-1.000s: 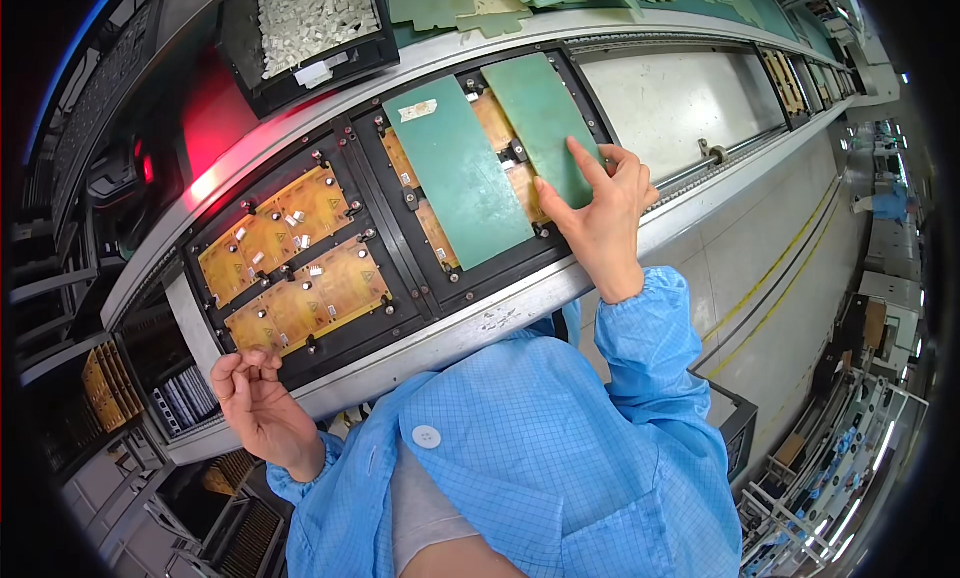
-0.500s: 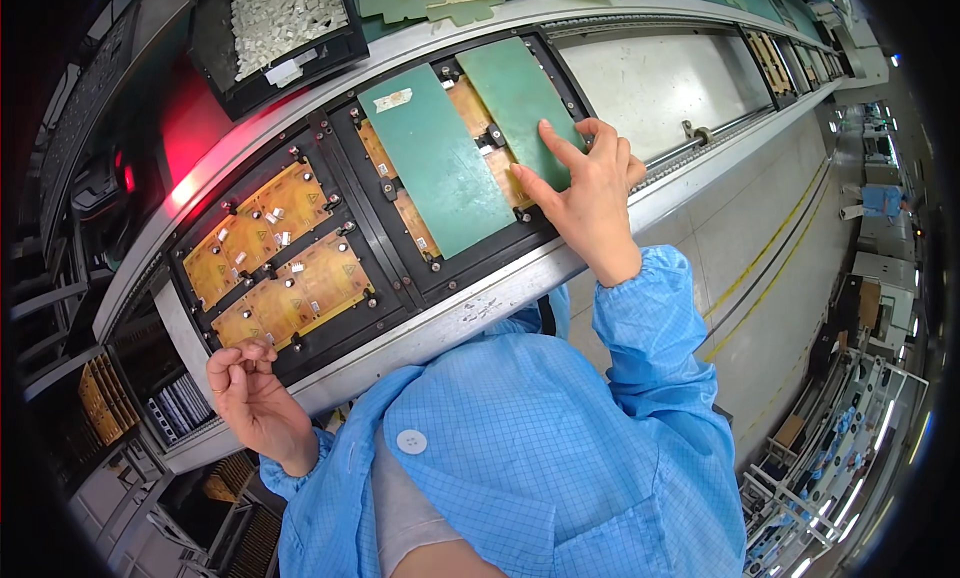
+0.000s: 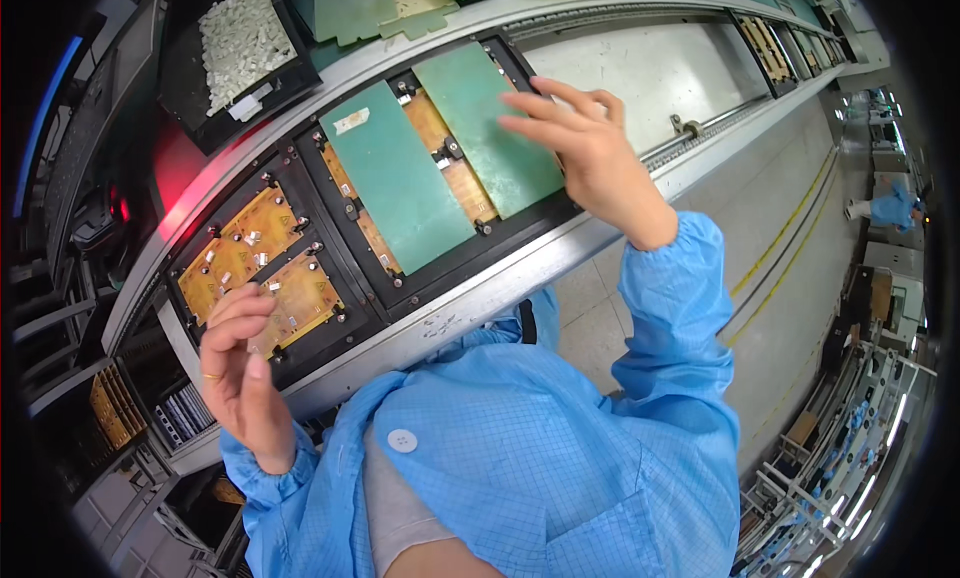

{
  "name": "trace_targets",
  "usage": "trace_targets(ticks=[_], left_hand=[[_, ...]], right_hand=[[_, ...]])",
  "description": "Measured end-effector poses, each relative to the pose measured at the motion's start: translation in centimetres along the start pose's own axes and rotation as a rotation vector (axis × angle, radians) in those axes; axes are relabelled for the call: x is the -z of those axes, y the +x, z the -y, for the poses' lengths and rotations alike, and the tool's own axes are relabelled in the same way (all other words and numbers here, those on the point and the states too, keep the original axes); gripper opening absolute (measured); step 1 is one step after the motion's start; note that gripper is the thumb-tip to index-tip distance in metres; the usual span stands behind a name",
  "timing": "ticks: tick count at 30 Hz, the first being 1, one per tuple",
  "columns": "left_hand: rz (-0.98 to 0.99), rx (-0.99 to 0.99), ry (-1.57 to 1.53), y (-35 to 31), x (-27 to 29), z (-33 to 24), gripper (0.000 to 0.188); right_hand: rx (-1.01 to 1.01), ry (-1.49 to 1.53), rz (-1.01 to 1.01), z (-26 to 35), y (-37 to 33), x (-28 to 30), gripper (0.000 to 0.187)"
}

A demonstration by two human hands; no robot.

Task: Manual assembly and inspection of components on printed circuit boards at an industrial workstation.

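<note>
Two black fixtures ride a grey conveyor rail point(image 3: 480, 288). The left fixture point(image 3: 345, 313) holds two bare amber circuit boards point(image 3: 240, 243). On the right fixture point(image 3: 520, 228) two green cover plates lie over the boards: one at the left point(image 3: 400, 178), one at the right point(image 3: 495, 138). My right hand point(image 3: 585, 153) hovers with fingers spread just above the right green plate and holds nothing. My left hand point(image 3: 240, 363) is raised in front of the amber boards, fingers loosely curled; nothing shows in it.
A black bin of small white parts point(image 3: 240, 43) sits behind the rail at the upper left, with more green plates point(image 3: 370, 8) stacked beside it. A red light point(image 3: 190, 178) glows near the left fixture. Racks of boards point(image 3: 110, 413) stand below left. Another person in blue point(image 3: 890, 203) works far right.
My right hand has lifted off the right green plate and opened its fingers. My left hand has risen from below the rail up to the amber boards. The fixtures look closer.
</note>
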State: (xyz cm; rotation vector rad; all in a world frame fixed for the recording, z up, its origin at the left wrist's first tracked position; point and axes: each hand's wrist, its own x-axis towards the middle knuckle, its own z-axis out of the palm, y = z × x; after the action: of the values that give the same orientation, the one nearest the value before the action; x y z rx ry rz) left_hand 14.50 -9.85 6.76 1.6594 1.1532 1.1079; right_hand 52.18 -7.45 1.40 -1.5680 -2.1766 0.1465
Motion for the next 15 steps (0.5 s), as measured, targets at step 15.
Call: trace_targets(ticks=[15], left_hand=[[-0.343, 0.119, 0.024, -8.6, 2.4, 1.8, 0.016]], right_hand=[[-0.142, -0.083, 0.014, -1.2, 3.1, 2.8, 0.028]])
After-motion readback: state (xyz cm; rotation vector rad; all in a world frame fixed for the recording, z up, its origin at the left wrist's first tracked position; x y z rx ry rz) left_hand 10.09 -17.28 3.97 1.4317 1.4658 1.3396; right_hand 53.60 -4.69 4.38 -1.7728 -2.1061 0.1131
